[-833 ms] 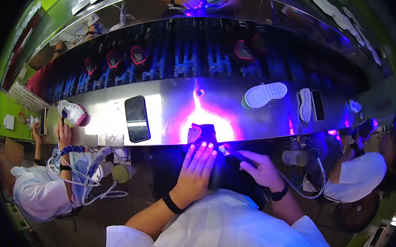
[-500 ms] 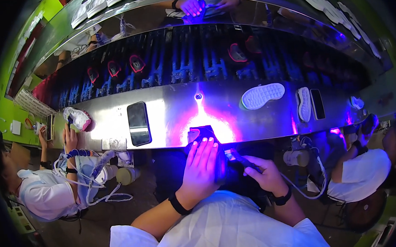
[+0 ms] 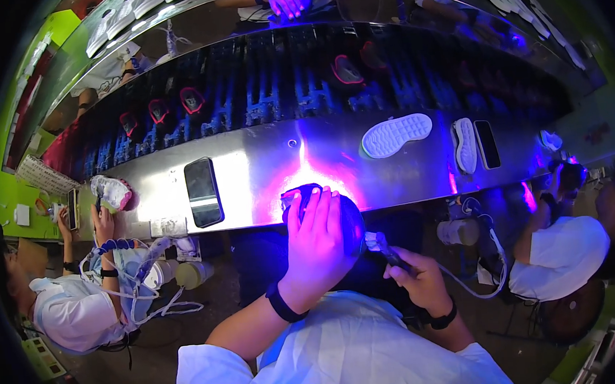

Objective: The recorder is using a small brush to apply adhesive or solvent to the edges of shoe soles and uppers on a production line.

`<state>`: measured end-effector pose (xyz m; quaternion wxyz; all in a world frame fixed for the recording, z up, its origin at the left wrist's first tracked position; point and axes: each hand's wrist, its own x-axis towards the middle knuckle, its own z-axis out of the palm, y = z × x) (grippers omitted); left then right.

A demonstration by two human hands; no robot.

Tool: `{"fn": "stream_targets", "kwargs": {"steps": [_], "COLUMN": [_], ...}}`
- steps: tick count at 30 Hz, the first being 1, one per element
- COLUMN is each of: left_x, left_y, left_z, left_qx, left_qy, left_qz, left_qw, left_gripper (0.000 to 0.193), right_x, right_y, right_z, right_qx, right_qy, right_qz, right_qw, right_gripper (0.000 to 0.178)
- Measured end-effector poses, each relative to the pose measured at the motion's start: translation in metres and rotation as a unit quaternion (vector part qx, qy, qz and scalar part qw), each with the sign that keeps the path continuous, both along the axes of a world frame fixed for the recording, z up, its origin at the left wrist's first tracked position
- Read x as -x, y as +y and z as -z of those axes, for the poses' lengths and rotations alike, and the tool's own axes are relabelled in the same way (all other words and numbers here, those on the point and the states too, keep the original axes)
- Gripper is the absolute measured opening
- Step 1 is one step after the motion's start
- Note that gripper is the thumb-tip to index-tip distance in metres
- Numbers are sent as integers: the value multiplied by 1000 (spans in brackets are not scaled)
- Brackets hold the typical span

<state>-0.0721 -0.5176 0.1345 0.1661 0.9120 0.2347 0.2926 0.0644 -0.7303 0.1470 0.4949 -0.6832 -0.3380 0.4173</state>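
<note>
One long, dark, blue-streaked bed [image 3: 272,87] spans the far side. Before it lies a metal bench [image 3: 410,185], bright with purple glare near its middle. The dark, rounded piece [image 3: 352,224], shoe-like in outline, lies at the bench's near edge, in front of the wearer; whether the bench bears its weight cannot be told. The left hand [image 3: 315,234] is laid over its top, fingers extended rather than curled. The right hand [image 3: 420,277] is closed on the handle of a brush [image 3: 377,243], whose pale bristles point at the piece's right side; contact is uncertain. For good brushwork, the left palm should probably press steadily, its fingertips clear of the brushed margin. The bristles are best laid along the curved edge in light, even strokes, the piece being turned rather than the wrist strained.
</note>
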Motion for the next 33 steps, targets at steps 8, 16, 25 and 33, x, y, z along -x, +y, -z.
{"fn": "stream_targets", "kwargs": {"steps": [8,16,25,33], "left_x": [-22,-26,-12,27], "left_y": [18,56,97,109], "left_z": [-4,-15,-15,2], "left_qx": [40,107,87,176], "left_qy": [-39,-34,-18,108], "left_qz": [14,57,109,129], "left_qw": [998,992,990,970], "left_gripper": [75,89,84,98], "right_x": [-16,-39,-54,-57], "right_y": [28,65,104,95], "right_z": [-54,-74,-50,-9], "right_qx": [8,28,-48,30], "right_qy": [-361,-417,-440,-42], "right_qz": [-3,-42,-32,2], "right_qw": [933,908,896,999], "right_gripper": [42,45,44,48]}}
